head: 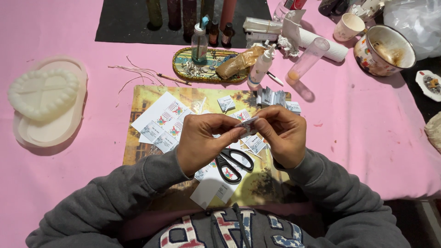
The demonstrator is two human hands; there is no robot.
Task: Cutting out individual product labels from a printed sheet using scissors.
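My left hand (202, 140) and my right hand (282, 133) meet above a yellow picture mat (138, 147), and both pinch one small printed paper label (246, 124) between the fingertips. Black-handled scissors (232, 163) lie on the mat just below my hands. A sheet of uncut labels (161, 121) lies to the left of my left hand. Cut labels (226, 103) are scattered above my hands, and a stack of folded ones (272, 97) stands at the mat's top edge.
A white heart-shaped mould (43, 94) rests on an oval tray at left. Behind the mat stand an oval glitter tray (183, 69) with a pump bottle (199, 43), a white squeeze bottle (261, 69), a clear tube (307, 59), a paper roll (321, 46), a cup (348, 26) and a patterned bowl (383, 50).
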